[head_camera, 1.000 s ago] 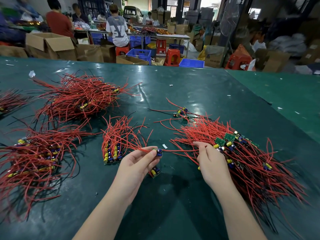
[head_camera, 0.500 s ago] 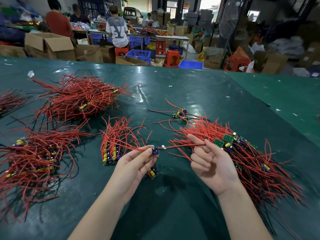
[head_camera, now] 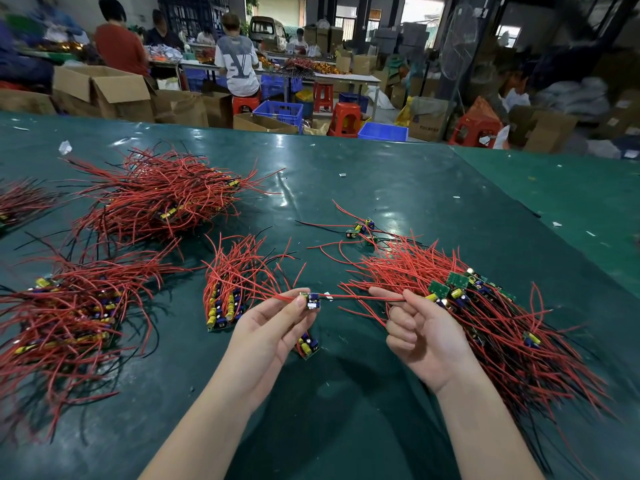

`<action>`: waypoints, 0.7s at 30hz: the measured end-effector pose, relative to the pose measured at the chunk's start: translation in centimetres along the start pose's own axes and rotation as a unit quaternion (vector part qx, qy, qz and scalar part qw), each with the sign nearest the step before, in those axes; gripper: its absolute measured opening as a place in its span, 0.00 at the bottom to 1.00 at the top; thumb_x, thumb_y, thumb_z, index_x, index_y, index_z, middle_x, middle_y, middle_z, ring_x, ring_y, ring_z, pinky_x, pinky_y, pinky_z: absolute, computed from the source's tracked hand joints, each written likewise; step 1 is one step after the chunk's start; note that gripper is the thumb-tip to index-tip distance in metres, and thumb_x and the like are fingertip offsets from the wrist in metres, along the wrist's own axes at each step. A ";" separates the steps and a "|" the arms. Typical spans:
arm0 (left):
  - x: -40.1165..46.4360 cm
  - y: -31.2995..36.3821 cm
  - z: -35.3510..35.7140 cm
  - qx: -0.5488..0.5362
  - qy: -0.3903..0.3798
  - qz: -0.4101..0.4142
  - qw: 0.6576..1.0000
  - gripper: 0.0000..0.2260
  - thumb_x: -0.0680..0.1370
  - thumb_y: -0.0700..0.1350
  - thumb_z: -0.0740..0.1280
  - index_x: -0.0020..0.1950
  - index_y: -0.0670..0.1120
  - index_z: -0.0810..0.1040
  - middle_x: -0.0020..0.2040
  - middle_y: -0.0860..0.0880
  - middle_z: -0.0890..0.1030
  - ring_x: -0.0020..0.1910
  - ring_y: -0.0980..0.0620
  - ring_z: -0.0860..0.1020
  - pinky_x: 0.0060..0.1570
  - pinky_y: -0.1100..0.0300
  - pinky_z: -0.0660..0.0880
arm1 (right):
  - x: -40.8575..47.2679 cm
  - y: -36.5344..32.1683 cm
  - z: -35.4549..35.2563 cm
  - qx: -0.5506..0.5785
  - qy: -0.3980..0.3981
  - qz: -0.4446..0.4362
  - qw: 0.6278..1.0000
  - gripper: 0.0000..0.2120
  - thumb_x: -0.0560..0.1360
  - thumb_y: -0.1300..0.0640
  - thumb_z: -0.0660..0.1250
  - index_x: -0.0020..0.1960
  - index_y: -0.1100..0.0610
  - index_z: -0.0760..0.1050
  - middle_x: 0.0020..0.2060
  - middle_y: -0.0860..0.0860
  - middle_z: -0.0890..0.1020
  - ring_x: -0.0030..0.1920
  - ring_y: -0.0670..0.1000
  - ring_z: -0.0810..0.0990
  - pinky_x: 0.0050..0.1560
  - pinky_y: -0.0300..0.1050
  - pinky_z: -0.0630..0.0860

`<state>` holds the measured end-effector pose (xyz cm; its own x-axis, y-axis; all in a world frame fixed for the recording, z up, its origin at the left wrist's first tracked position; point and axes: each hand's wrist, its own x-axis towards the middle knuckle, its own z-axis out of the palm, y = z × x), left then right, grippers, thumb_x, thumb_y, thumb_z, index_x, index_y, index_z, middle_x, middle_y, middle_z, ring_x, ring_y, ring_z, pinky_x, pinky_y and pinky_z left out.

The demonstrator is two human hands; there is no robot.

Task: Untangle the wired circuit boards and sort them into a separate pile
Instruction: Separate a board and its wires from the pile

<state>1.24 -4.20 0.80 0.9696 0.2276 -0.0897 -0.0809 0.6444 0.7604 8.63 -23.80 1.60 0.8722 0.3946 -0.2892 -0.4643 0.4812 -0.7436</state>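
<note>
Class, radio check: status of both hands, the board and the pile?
Left hand pinches small wired circuit board. Right hand pinches its red wire, taut between. Tangled red-wire pile right beside right hand.

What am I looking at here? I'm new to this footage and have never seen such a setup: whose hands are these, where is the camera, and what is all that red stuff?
There is no machine: a person works with bare hands, and one wide camera worn on their head looks forward and down. The left hand pinches a small circuit board; the right hand pinches that board's red wire, stretched between the two hands. On the green table lie heaps of the same boards with red wires: a tangled pile at the right, a small neat bundle beside the left hand, bigger heaps further left. One more board lies below the left hand. Behind, other people sit among cardboard boxes.
</note>
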 end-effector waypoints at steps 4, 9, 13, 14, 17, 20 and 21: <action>0.0 0.1 0.2 -0.011 0.004 0.007 1.000 0.08 0.69 0.40 0.69 0.43 0.42 0.86 0.45 0.43 0.85 0.44 0.53 0.84 0.43 0.66 0.79 | 0.2 0.6 0.0 -0.193 0.064 -0.074 0.976 0.21 0.83 0.55 0.52 0.47 0.60 0.82 0.21 0.49 0.65 0.20 0.45 0.60 0.20 0.35 0.58; 0.1 0.5 -0.1 0.002 0.004 -0.004 1.000 0.08 0.69 0.40 0.70 0.45 0.42 0.86 0.46 0.42 0.85 0.45 0.51 0.84 0.44 0.65 0.79 | 0.4 0.9 0.2 -0.273 0.101 -0.136 0.947 0.22 0.83 0.54 0.52 0.47 0.58 0.84 0.21 0.51 0.71 0.21 0.45 0.65 0.21 0.36 0.60; 0.2 0.7 -0.3 0.000 0.015 -0.013 1.000 0.08 0.69 0.40 0.70 0.45 0.42 0.86 0.46 0.42 0.85 0.45 0.51 0.84 0.43 0.64 0.79 | 0.5 1.0 0.4 -0.167 0.071 -0.123 0.976 0.21 0.83 0.51 0.54 0.52 0.60 0.83 0.22 0.50 0.69 0.22 0.46 0.64 0.23 0.35 0.62; 0.2 0.7 -0.3 -0.005 0.021 -0.013 1.000 0.08 0.69 0.40 0.70 0.45 0.42 0.86 0.45 0.42 0.85 0.45 0.51 0.84 0.43 0.64 0.79 | 0.5 1.0 0.5 -0.153 0.060 -0.120 0.979 0.20 0.82 0.50 0.55 0.51 0.59 0.83 0.23 0.50 0.69 0.22 0.46 0.63 0.23 0.35 0.62; 0.3 0.8 -0.2 -0.021 0.036 -0.019 0.999 0.09 0.69 0.40 0.70 0.47 0.41 0.84 0.44 0.43 0.85 0.43 0.52 0.84 0.40 0.64 0.80 | 0.1 1.3 1.2 -0.201 0.026 -0.117 0.972 0.15 0.75 0.46 0.67 0.49 0.57 0.83 0.25 0.49 0.69 0.24 0.46 0.66 0.25 0.36 0.66; 0.1 0.7 -0.1 -0.024 0.031 -0.031 0.999 0.09 0.68 0.41 0.70 0.46 0.42 0.85 0.43 0.44 0.85 0.41 0.54 0.84 0.40 0.64 0.80 | -0.4 2.1 1.7 -0.250 -0.016 -0.111 0.962 0.22 0.63 0.45 0.74 0.51 0.58 0.82 0.26 0.49 0.73 0.26 0.46 0.70 0.27 0.36 0.70; 0.1 0.7 0.0 -0.023 0.026 -0.035 0.999 0.08 0.68 0.41 0.70 0.45 0.43 0.86 0.43 0.44 0.85 0.41 0.54 0.84 0.40 0.64 0.80 | -0.5 2.4 1.9 -0.256 -0.028 -0.108 0.960 0.22 0.62 0.46 0.73 0.51 0.58 0.82 0.26 0.49 0.74 0.26 0.46 0.71 0.28 0.36 0.71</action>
<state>1.29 -3.77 1.30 0.9603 0.2170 -0.1754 -0.0249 0.6927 0.7208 6.81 -21.37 1.08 0.9233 0.3771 -0.0732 -0.1245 0.1133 -0.9857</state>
